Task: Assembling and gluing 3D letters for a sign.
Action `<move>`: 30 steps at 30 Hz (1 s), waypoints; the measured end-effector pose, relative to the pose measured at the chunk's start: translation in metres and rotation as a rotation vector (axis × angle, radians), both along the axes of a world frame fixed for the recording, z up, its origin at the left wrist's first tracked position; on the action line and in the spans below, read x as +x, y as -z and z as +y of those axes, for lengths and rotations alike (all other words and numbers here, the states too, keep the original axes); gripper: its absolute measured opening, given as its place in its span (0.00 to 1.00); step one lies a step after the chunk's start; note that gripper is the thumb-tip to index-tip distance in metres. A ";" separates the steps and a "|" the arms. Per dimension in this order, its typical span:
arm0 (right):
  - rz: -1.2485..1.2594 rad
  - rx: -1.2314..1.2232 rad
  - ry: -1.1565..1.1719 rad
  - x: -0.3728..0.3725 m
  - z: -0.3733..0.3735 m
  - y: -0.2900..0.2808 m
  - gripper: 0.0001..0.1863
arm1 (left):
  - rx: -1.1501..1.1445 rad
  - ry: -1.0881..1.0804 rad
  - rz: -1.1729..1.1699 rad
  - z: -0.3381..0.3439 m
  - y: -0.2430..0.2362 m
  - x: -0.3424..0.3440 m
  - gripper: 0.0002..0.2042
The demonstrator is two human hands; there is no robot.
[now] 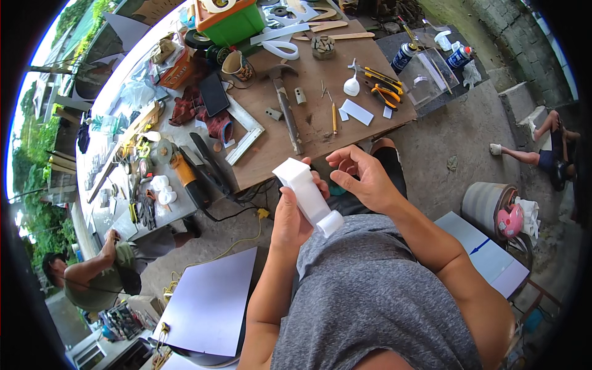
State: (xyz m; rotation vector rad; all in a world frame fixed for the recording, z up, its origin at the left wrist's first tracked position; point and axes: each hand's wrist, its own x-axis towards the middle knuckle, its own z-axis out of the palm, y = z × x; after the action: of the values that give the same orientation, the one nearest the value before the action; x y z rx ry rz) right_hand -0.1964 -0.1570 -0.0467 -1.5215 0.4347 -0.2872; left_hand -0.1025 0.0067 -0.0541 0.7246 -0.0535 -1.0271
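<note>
My left hand (290, 222) holds a white rectangular piece (305, 188) with a curled lower end, in front of my body. My right hand (361, 176) is raised just right of it, fingers apart and bent, holding nothing. On the brown board (259, 172) beyond my hands lie a hammer (287, 108), small metal blocks (300, 95), a pencil (333, 117), white cards (356, 112), pliers (382, 95) and a white scoop-like piece (351, 80).
A crowded bench holds an angle grinder (182, 176), a phone (214, 92) and a green bin (227, 24). Spray cans (459, 55) stand back right. A person (86, 265) works at left; another (555, 148) sits at right. A striped drum (484, 200) and white sheets (209, 296) flank me.
</note>
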 end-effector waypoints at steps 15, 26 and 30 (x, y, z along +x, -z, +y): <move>0.070 0.516 -0.403 0.009 0.013 0.013 0.35 | -0.162 -0.085 -0.121 0.035 0.013 0.032 0.39; -0.177 -0.872 -0.295 0.054 0.021 0.017 0.35 | 0.283 -0.176 -0.076 0.086 0.019 0.057 0.26; -0.223 -0.913 -0.319 0.070 0.026 0.040 0.35 | 0.455 -0.167 -0.347 0.092 0.043 0.061 0.24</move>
State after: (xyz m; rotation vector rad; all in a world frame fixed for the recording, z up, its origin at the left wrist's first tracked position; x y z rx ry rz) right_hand -0.1268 -0.1313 -0.0865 -2.3786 -0.1647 -0.4275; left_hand -0.0418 0.0985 -0.0974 1.2966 -0.0581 -0.7486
